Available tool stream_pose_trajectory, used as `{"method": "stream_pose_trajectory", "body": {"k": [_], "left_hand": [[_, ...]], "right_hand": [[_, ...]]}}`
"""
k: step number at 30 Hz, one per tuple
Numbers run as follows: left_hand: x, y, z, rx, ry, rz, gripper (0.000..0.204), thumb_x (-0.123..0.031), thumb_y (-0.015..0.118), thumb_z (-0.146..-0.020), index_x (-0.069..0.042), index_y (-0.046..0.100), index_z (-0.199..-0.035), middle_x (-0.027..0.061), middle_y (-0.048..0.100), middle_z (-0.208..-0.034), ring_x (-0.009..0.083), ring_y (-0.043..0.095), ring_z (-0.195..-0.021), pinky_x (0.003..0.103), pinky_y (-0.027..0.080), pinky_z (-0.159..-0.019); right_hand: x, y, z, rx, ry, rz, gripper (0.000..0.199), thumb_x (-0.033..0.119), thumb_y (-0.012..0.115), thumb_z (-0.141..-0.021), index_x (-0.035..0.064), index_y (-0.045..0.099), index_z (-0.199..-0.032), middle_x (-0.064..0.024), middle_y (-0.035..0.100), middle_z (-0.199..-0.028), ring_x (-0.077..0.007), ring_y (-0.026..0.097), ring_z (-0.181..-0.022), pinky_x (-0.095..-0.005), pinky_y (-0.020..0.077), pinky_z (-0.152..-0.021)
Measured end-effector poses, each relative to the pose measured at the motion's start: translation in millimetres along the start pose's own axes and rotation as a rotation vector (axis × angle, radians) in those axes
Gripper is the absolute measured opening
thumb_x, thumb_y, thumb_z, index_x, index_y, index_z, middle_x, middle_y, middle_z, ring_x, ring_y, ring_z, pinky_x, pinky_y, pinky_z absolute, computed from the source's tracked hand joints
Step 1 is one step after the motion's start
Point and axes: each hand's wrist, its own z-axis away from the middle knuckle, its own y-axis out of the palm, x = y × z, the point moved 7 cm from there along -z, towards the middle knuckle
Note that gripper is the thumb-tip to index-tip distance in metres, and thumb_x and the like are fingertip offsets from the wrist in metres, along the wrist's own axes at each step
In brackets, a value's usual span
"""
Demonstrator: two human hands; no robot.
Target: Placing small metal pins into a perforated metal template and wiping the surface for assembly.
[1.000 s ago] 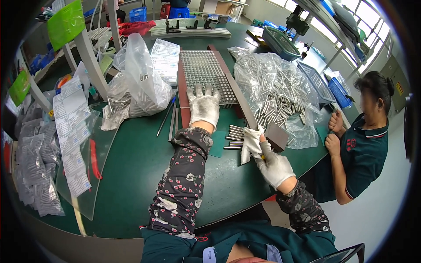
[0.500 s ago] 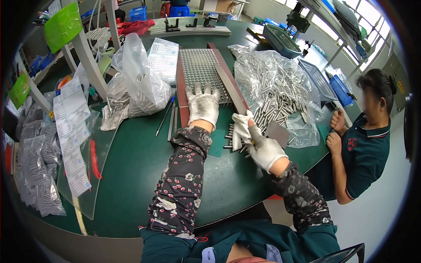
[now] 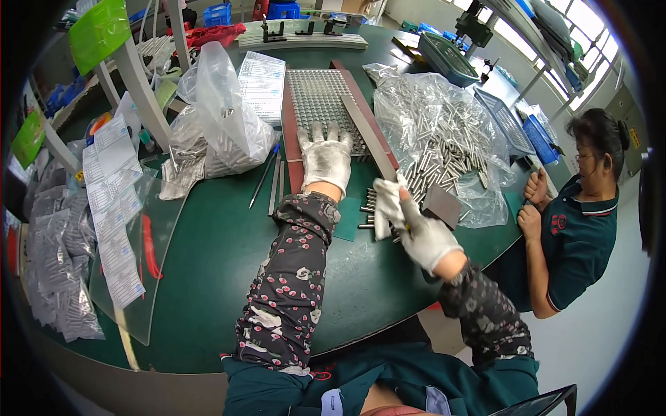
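My left hand [image 3: 325,161], in a white glove greyed at the fingers, lies flat with fingers spread on the near end of a grid of small metal pieces [image 3: 319,97]. Reddish-brown strips [image 3: 294,170] border that grid. Across its right side a flat metal bar [image 3: 368,137] lies at a slant. My gloved right hand [image 3: 424,239] is closed on a white cloth [image 3: 386,208] just off the bar's near end. Several metal pins [image 3: 366,226] poke out from under the cloth. A dark brown block [image 3: 442,204] sits beside the right hand.
Beyond the right hand, loose metal pins [image 3: 444,159] spill over a clear plastic bag [image 3: 485,208]. At left stand a pen [image 3: 263,177], a filled plastic bag [image 3: 229,132] and paper sheets [image 3: 114,215]. A co-worker [image 3: 576,215] sits at the table's right edge.
My right hand and the cloth have shifted slightly right and nearer, showing more of the brown block. The left hand stays flat on the grid. The whole view has tilted a little.
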Motion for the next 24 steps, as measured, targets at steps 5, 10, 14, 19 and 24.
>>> {"method": "stream_pose_trajectory", "body": {"k": [5,10,14,19,24], "left_hand": [[4,1,-1,-0.002,-0.023,0.005,0.033,-0.015,0.048,-0.081,-0.016,0.055,-0.113,0.0076,0.045,-0.130,0.0314,0.034,-0.125,0.054,0.018,-0.103],[-1,0,-3,-0.012,-0.004,0.045,0.032,-0.015,0.047,-0.081,-0.015,0.056,-0.112,0.0074,0.045,-0.129,0.0317,0.034,-0.125,0.054,0.017,-0.103],[3,2,-4,-0.027,-0.016,0.046,0.032,-0.015,0.047,-0.082,-0.015,0.055,-0.113,0.0083,0.045,-0.129,0.0315,0.035,-0.124,0.054,0.018,-0.103],[-2,2,-3,0.004,0.017,0.010,0.036,-0.016,0.053,-0.078,-0.015,0.054,-0.115,0.0085,0.044,-0.131,0.0314,0.035,-0.124,0.053,0.018,-0.103],[0,2,-4,-0.015,-0.011,0.012,0.049,-0.016,0.064,-0.069,-0.016,0.053,-0.117,0.0077,0.043,-0.131,0.0313,0.035,-0.124,0.053,0.018,-0.103]], "right_hand": [[5,8,-10,0.030,-0.002,0.014,0.066,0.016,0.045,-0.080,0.0069,0.014,-0.138,-0.0257,0.060,-0.076,-0.0406,0.059,-0.068,-0.0476,0.0462,-0.062],[-3,-2,-15,0.005,0.029,0.027,0.066,0.018,0.044,-0.082,0.0100,0.012,-0.139,-0.0251,0.060,-0.076,-0.0399,0.059,-0.066,-0.0480,0.0461,-0.061],[5,4,-22,0.011,0.011,-0.002,0.067,0.019,0.047,-0.083,0.0096,0.011,-0.139,-0.0259,0.059,-0.074,-0.0413,0.058,-0.066,-0.0480,0.0457,-0.063],[-1,0,-2,-0.030,-0.037,0.043,0.068,0.017,0.047,-0.082,0.0096,0.012,-0.139,-0.0245,0.060,-0.072,-0.0404,0.058,-0.064,-0.0471,0.0462,-0.061],[7,4,-21,0.040,0.023,0.006,0.066,0.017,0.044,-0.081,0.0069,0.012,-0.138,-0.0273,0.059,-0.075,-0.0412,0.058,-0.067,-0.0478,0.0462,-0.064]]}}
